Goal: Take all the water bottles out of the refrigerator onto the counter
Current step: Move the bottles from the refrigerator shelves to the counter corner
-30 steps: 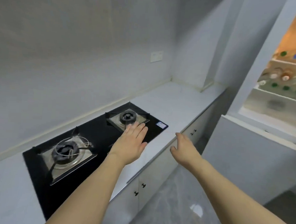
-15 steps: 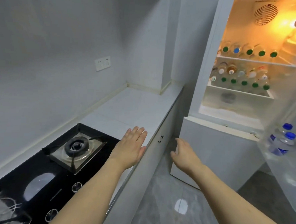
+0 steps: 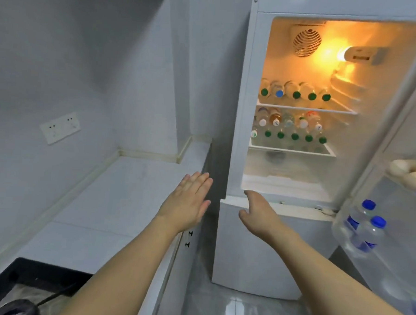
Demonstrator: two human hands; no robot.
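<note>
Since half a second ago our view has swung right and up: stove mostly gone, only its black corner point(image 3: 34, 283) left at bottom left, and the refrigerator point(image 3: 240, 111) now fills the right half with its door point(image 3: 400, 148) open. Both hands have moved forward with it, away from the burner.

Left hand point(image 3: 187, 204) hovers over the front edge of the counter point(image 3: 118, 200), fingers straight and close together, palm down, holding nothing. Right hand point(image 3: 257, 213) is out in front of the fridge's lower section, just below the lit compartment, fingers loosely extended, nothing in it; we can't tell if it touches the ledge.

Water bottles, all in the fridge, none on the counter:
- upper shelf row point(image 3: 294, 91), lying caps toward us, four green caps, one blue.
- middle shelf stack point(image 3: 290, 128), white-capped row above a green-capped row.
- two blue-capped bottles point(image 3: 367, 228) upright in the door rack, lower right.

Round pale items point(image 3: 408, 172) sit in a higher door rack; we can't tell what they are. Wall socket point(image 3: 59, 126) sits above the counter. Cabinet knobs point(image 3: 188, 238) show under the counter edge.
</note>
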